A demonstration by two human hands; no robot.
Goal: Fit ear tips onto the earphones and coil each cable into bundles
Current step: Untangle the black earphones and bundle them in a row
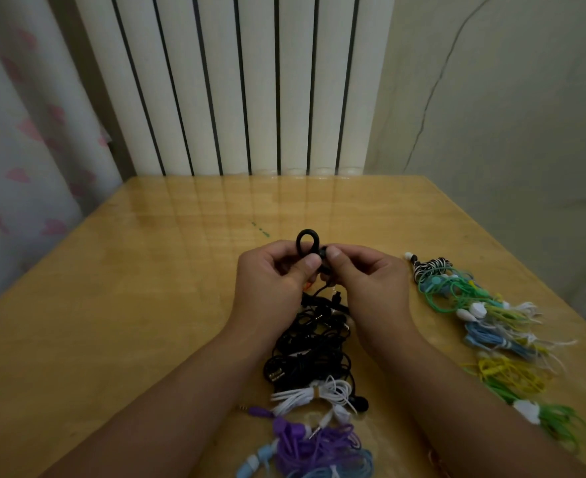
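Observation:
My left hand [274,281] pinches a black earphone with a rounded ear hook [307,241] that sticks up above the fingers. Pressed close against it, my right hand [364,281] pinches the black earbud end [323,252]. Both hands hover over the table [146,288]. The black cable hangs down from them into a tangled pile of black earphones [305,350] lying between my forearms. I cannot tell whether an ear tip sits on the bud.
Near the front edge lie a tied white cable bundle [314,395], purple earphones [305,443] and light blue ones [253,460]. A row of coiled bundles runs down the right side: zebra-striped [429,265], green [454,291], blue [488,336], yellow [505,370]. A radiator stands behind the table.

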